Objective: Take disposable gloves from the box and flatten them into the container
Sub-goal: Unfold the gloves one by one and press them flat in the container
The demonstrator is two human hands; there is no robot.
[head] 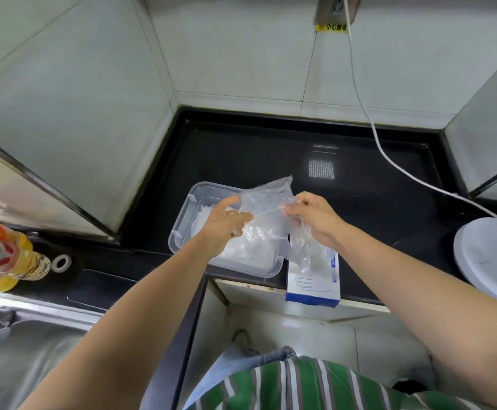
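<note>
A thin clear disposable glove (266,202) is stretched in the air between both hands, above the container. My left hand (226,221) pinches its left edge with thumb and fingers. My right hand (315,216) pinches its right edge, and more clear film hangs below that hand. The clear plastic container (182,223) sits on the black counter and holds a pile of flattened clear gloves (247,250). The white and blue glove box (312,279) lies right of the container at the counter's front edge, partly hidden by the hanging film.
A white cable (389,155) runs from a wall socket across the black counter (256,155) to a white fan base (490,258) at the right. An oil bottle (1,255) and a steel sink (34,350) are at the left.
</note>
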